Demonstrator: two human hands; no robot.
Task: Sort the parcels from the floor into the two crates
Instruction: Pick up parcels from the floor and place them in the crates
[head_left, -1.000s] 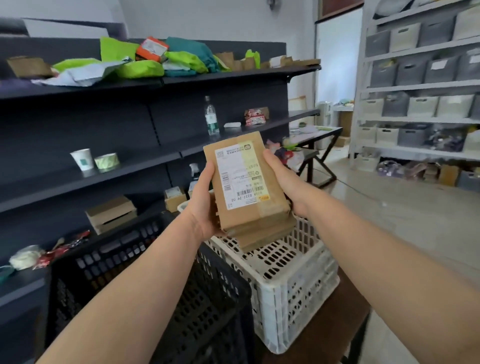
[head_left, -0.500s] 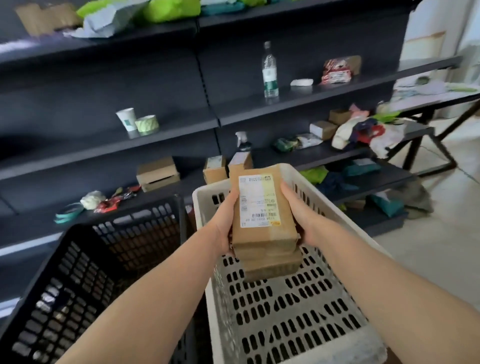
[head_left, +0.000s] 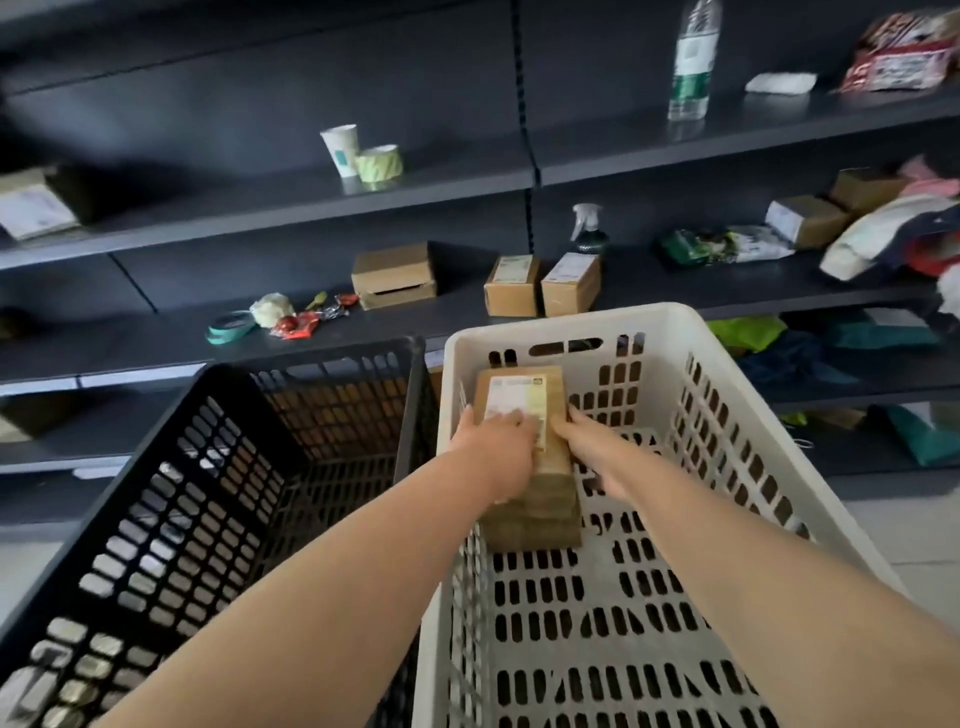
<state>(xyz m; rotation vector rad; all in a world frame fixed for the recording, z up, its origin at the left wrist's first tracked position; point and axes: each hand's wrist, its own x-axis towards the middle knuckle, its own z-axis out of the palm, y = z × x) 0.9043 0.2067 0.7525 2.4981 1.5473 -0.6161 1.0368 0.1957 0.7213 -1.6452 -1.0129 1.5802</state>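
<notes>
A brown cardboard parcel with a white and yellow label is down inside the white crate, near its far left corner; whether it rests on the perforated floor I cannot tell. My left hand grips its left side, with fingers over the label. My right hand holds its right side. The black crate stands directly to the left of the white one, with nothing visible inside it.
Dark shelving runs behind both crates. It carries small cardboard boxes, a flat box, a spray bottle, a water bottle, a paper cup, tape rolls and cloth bags. Tiled floor shows at the right.
Both hands have lowered the parcel from chest height down into the white crate, and my view has tilted downward toward the crates.
</notes>
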